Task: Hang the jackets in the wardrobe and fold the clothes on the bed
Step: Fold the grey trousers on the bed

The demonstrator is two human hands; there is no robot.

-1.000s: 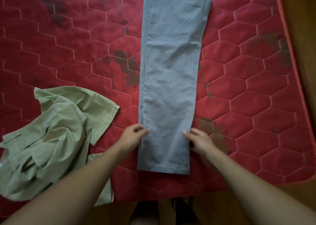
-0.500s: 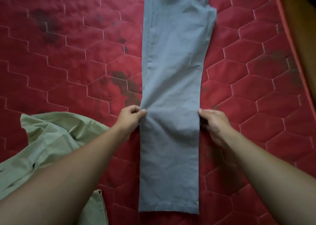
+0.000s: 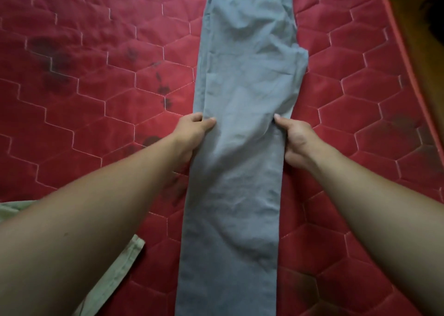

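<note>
A long grey-blue pair of cotton trousers [image 3: 242, 147] is lying lengthwise on the red hexagon-quilted mattress [image 3: 96, 99]. The left hand [image 3: 192, 133] and right hand [image 3: 295, 142] are each pinching opposite side edges of the trousers midway along. A crumpled pale green garment [image 3: 120, 267] is lying left of the trousers.

Grey trousers [image 3: 240, 147], red hexagon-quilted mattress [image 3: 96, 99]

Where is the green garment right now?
In the head view, the green garment lies at the bottom left on the red mattress, mostly hidden under the left forearm, left of the grey trousers.

Matt grey cloth trousers [image 3: 242, 162]; red quilted mattress [image 3: 96, 114], stained
</note>
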